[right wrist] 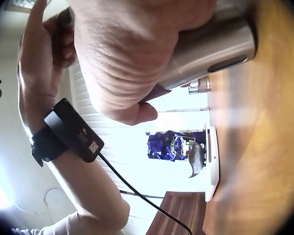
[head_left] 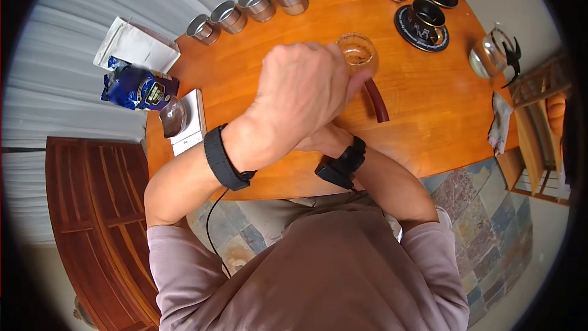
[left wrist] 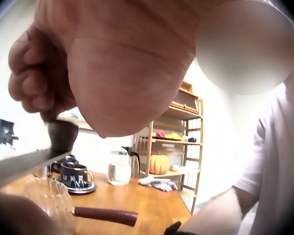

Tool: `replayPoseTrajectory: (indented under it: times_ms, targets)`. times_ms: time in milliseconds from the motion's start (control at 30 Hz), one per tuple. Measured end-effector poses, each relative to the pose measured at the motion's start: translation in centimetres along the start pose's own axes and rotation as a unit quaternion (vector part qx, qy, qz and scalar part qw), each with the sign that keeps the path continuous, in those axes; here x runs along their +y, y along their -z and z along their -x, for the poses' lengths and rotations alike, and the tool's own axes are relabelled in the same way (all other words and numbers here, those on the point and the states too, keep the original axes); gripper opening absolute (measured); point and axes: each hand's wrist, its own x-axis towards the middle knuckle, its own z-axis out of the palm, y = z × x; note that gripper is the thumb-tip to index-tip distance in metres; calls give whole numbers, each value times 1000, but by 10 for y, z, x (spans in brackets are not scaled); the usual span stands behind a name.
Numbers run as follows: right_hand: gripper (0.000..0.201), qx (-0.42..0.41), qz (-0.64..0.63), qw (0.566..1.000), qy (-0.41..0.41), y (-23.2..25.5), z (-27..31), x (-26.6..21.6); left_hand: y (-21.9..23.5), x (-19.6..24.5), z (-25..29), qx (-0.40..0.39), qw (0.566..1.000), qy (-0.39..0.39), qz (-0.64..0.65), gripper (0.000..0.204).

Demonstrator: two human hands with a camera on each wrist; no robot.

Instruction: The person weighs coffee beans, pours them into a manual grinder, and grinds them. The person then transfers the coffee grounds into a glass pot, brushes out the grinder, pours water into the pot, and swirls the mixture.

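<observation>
My left hand (head_left: pixel 299 81) is above my right, its fingers curled at the dark knob (left wrist: pixel 63 136) of a hand coffee grinder. From that knob the flat metal crank arm (left wrist: pixel 27 166) runs off to the left in the left wrist view. My right hand (head_left: pixel 327 139) grips the grinder's silver cylindrical body (right wrist: pixel 213 49), which has an oval slot near its end. In the head view the left hand hides the grinder. Just beyond the hands stands a glass pot (head_left: pixel 357 50) with brown residue inside and a dark red handle (head_left: pixel 376 103).
Several metal cups (head_left: pixel 257 3) line the far left edge. At left are a white bag (head_left: pixel 138 48), a blue coffee bag (head_left: pixel 141 87) and a white scale (head_left: pixel 195 119) bearing a dark scoop (head_left: pixel 174 116). Black cups (head_left: pixel 427 15) on saucers, a glass jug (head_left: pixel 487 55) and a cloth (head_left: pixel 500 121) occupy the right.
</observation>
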Motion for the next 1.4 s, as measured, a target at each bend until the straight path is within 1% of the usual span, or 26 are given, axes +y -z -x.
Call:
replayPoseTrajectory:
  times_ms: [33,67,133,200,367,433,467,567,600,633,667,700,767,800,867,933,1000,1033,1067,1100,1167,1200,1233,1300,1333,1400]
  targets:
    - [36,49,45,998,-4,-5,1,-1,-2,0,0,2,1000,-4,2,51]
    - [36,54,48,997,-4,-4,0,-1,-3,0,0,-32,999,-8,-16,48]
    - [34,3,3,999,-54,2,-3,1,-5,0,1,-65,997,-15,-29,45]
    - [33,-48,-42,992,-108,10,-4,4,-3,3,11,-23,999,-44,-18,41]
    - [30,-174,-171,942,-229,26,-13,13,15,17,62,-24,991,-109,-77,35]
    - [29,-217,-229,908,-275,28,-12,14,26,15,86,-23,997,-69,24,31]
    - [17,-155,-212,942,-211,31,-16,3,32,14,101,-48,998,-41,1,32]
    - [21,-147,-190,951,-196,38,-19,7,29,-12,142,-85,993,78,11,32]
    - [21,-175,-141,954,-200,45,-22,0,20,-26,153,-86,994,72,9,32]
    - [21,-171,-142,954,-199,43,-21,0,8,-40,165,-90,988,113,47,32]
    - [22,-172,-112,965,-160,39,-20,0,4,-48,169,-93,980,154,86,32]
    - [23,-173,-80,974,-122,36,-18,1,1,-54,170,-92,980,152,85,32]
    - [24,-157,-74,978,-112,36,-16,3,-8,-63,163,-55,978,182,86,38]
    - [24,-167,-71,975,-130,40,-18,0,-8,-68,154,-87,968,222,80,45]
    - [24,-179,-60,972,-143,43,-18,-3,-23,-85,137,-86,974,205,42,50]
    - [24,-160,-70,984,-24,38,-15,-1,-50,-110,121,-57,983,170,31,50]
    - [24,-193,-50,980,-29,35,-16,-7,-66,-125,90,-29,988,146,35,49]
    - [25,-226,-33,973,-41,33,-14,-10,-69,-123,69,-26,994,106,29,49]
    - [26,-214,-60,974,-53,30,-12,-11,-68,-115,54,-22,997,65,24,48]
    - [26,-213,-52,974,-52,29,-12,-9,-59,-99,43,-15,998,62,28,48]
    - [28,-236,-62,970,-9,29,-10,-1,-30,-56,14,42,996,-76,-4,41]
    - [29,-158,-48,984,63,25,-8,3,-22,-32,6,27,999,-44,-19,42]
    - [32,-164,8,981,104,24,0,13,-14,-11,7,9,999,-8,-33,45]
    - [35,-233,-30,970,-55,27,-6,-10,-4,6,17,7,1000,-23,-6,45]
    - [35,-230,-26,971,-58,26,-4,-9,0,10,22,10,999,-16,-42,44]
    - [40,-298,-73,945,-117,19,1,-4,2,11,35,13,997,9,-74,38]
